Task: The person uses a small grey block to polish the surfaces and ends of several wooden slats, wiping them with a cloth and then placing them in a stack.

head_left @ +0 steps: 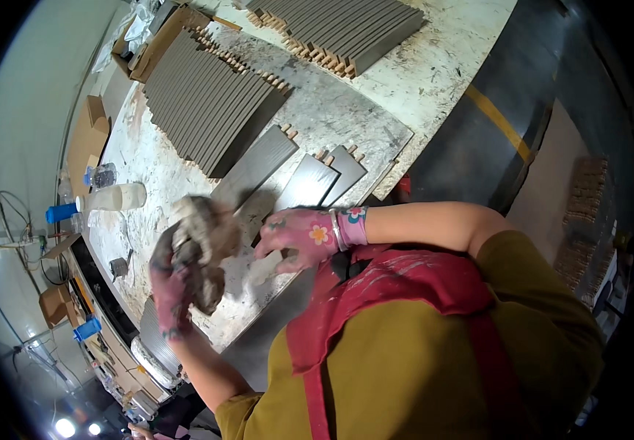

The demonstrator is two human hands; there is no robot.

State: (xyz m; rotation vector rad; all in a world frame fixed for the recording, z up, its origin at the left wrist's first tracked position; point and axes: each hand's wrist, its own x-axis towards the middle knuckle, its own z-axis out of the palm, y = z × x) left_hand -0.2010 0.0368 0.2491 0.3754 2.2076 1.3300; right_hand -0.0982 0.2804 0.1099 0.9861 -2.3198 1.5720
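My left hand point(172, 282), in a pink glove with dark-stained fingers, is closed on a crumpled grey-beige rag point(203, 246) over the table; both are blurred. My right hand point(298, 236), in a pink flowered glove, sits beside the rag at the table's near edge, fingers bent and apart. A pale blurred patch shows below its fingertips; I cannot tell what it is. Just beyond the hands lie a grey panel point(258, 167) with wooden dowels at its end and two shorter grey panels point(307, 182), point(346, 174), also dowelled.
Two rows of dowelled grey panels point(210, 103), point(353, 33) stand farther back on the stained table point(141, 235). Plastic bottles point(115, 196) lie at the left, near an open cardboard box point(89, 136). Stacked brown pieces point(588, 191) stand at the far right.
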